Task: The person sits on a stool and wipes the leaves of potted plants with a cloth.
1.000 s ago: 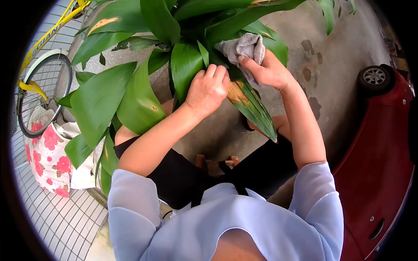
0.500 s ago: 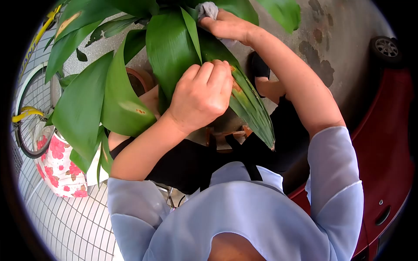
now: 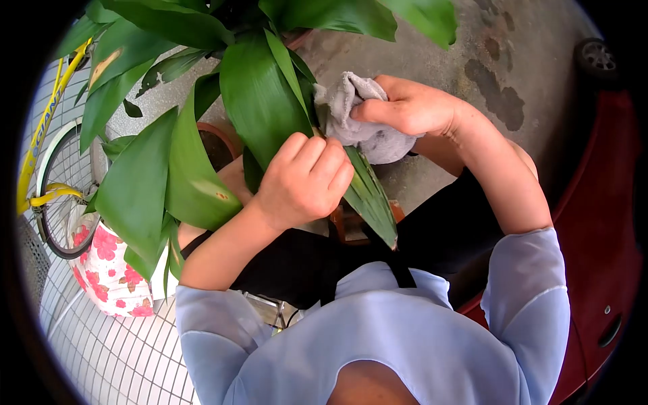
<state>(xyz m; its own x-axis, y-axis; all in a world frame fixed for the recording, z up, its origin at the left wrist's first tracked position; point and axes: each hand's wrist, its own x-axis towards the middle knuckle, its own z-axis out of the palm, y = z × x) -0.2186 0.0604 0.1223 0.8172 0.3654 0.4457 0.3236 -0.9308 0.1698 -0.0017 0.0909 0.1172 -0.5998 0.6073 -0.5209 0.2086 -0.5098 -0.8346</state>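
My left hand is closed on the edge of a long green leaf whose tip is dry and splitting, pointing down toward my lap. In my right hand a crumpled grey cloth is bunched, pressed against the same leaf just above and right of my left hand. The cloth hides the leaf's middle. A broad green leaf of the same plant hangs directly left of the cloth. The fingertips of my left hand are curled out of sight.
More large leaves droop at the left, near a brown pot rim. Beyond them are a yellow bicycle frame, its wheel, and a floral-patterned bag on white tiles. A dark red car stands at the right.
My right hand has come down along the leaf with the grey cloth, from near its upper part to beside my left hand. My left hand keeps its hold on the leaf.
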